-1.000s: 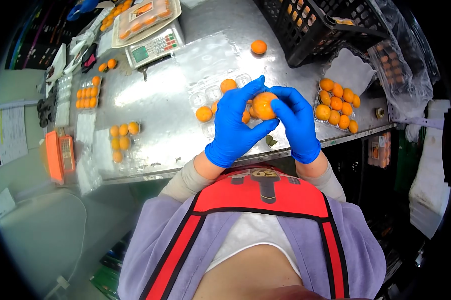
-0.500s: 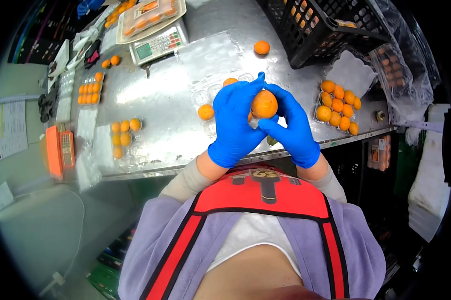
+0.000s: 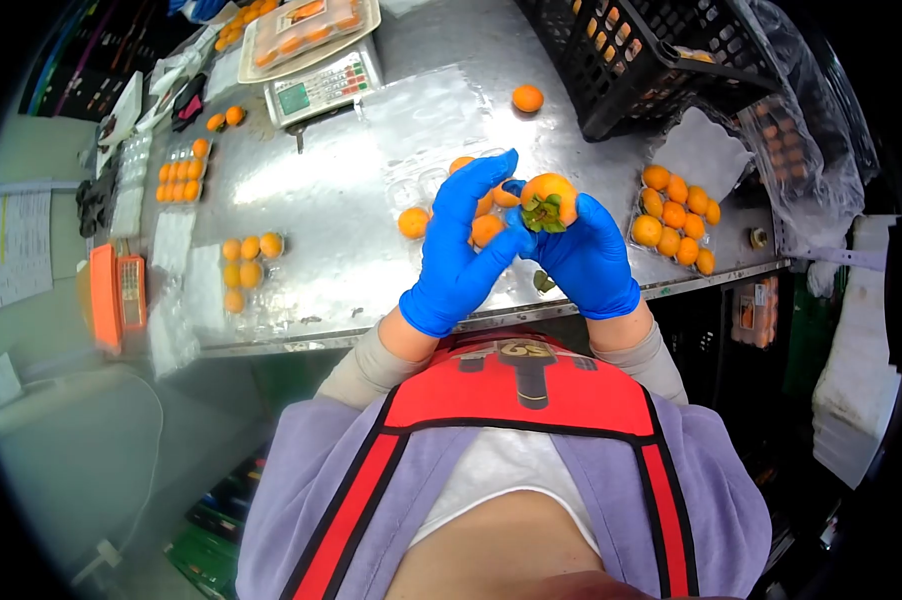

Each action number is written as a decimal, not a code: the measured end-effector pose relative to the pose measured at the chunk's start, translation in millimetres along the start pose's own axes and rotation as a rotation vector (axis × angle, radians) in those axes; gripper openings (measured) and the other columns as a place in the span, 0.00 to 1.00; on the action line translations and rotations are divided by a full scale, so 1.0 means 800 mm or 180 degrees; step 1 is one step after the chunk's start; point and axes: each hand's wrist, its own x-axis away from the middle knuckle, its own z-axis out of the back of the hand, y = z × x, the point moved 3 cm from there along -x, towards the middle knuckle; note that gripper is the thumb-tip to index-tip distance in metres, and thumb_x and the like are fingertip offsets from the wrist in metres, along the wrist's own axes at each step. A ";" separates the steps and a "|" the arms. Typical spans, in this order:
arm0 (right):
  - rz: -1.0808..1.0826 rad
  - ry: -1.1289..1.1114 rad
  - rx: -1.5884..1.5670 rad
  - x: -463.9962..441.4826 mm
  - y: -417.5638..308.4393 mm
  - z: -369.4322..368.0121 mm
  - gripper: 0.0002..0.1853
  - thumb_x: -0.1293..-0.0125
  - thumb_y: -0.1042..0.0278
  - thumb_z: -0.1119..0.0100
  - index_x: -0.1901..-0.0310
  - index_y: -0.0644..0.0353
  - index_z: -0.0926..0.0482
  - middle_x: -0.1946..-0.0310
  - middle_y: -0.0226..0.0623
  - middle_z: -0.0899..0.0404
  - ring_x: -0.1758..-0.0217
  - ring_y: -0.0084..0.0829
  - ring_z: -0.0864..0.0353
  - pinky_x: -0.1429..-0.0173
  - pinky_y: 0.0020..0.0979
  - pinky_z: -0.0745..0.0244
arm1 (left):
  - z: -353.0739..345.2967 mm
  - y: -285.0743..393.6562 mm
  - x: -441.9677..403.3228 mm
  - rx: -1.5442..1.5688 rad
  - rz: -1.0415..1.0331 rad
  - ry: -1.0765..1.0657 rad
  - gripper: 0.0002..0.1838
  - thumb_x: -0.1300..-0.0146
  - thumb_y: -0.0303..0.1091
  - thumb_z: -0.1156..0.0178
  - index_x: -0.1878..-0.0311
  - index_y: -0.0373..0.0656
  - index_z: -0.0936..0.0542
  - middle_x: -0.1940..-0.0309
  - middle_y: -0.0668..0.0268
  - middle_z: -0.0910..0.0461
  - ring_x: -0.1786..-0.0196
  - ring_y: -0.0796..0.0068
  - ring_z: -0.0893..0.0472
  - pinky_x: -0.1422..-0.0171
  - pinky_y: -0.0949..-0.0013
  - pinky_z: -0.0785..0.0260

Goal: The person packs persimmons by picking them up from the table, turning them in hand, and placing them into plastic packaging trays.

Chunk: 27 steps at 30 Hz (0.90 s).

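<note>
An orange persimmon [image 3: 554, 188] with its green leafy calyx toward me is held in my right hand [image 3: 586, 258], which wears a blue glove. My left hand [image 3: 465, 240], also gloved in blue, is beside it with thumb and fingers apart; its thumb tip is near the calyx. Beneath and behind the hands lies a clear tray [image 3: 403, 192] with several orange fruits, partly hidden by my left hand. One loose fruit [image 3: 527, 98] sits farther back on the metal table [image 3: 301, 190]. A small leaf piece [image 3: 543, 281] lies near the front edge.
At the right stands a filled fruit tray [image 3: 673, 215], below a black crate [image 3: 651, 70]. A weighing scale [image 3: 323, 88] bearing a packed tray is at the back left. More part-filled trays [image 3: 250, 262] and an orange calculator [image 3: 131, 292] are on the left.
The persimmon has turned so that its green calyx now shows. My left hand has drawn away to the left and its fingers have spread, uncovering more fruit in the tray.
</note>
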 end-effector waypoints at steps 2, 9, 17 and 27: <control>-0.0036 -0.0283 -0.0173 -0.001 0.003 0.008 0.28 0.33 0.48 0.60 0.44 0.65 0.31 0.55 0.42 0.25 0.57 0.33 0.24 0.53 0.32 0.29 | 0.012 -0.002 0.002 -0.0391 -0.0193 0.0019 0.23 0.43 0.32 0.39 0.44 0.41 0.28 0.41 0.56 0.33 0.38 0.61 0.32 0.34 0.61 0.42; -0.0679 -0.0285 -0.0633 -0.004 0.010 -0.006 0.39 0.39 0.34 0.63 0.48 0.69 0.29 0.73 0.41 0.25 0.77 0.28 0.31 0.70 0.26 0.38 | 0.029 0.005 0.003 -0.0378 -0.0397 0.0180 0.16 0.42 0.27 0.43 0.49 0.41 0.24 0.42 0.56 0.31 0.38 0.62 0.32 0.33 0.62 0.44; -0.0744 -0.0953 -0.0019 -0.019 0.031 -0.015 0.35 0.41 0.37 0.57 0.49 0.65 0.30 0.67 0.41 0.24 0.70 0.30 0.26 0.67 0.27 0.32 | 0.016 0.022 0.008 0.0695 0.0837 -0.1212 0.32 0.50 0.23 0.36 0.39 0.41 0.32 0.44 0.61 0.29 0.42 0.69 0.29 0.42 0.68 0.32; -0.1134 -0.0051 0.0817 -0.108 0.078 0.004 0.19 0.32 0.58 0.54 0.47 0.60 0.26 0.58 0.30 0.23 0.63 0.20 0.25 0.56 0.20 0.30 | 0.152 0.001 -0.007 -0.1922 0.0219 0.0897 0.33 0.52 0.30 0.31 0.41 0.42 0.31 0.45 0.62 0.27 0.45 0.69 0.26 0.43 0.67 0.32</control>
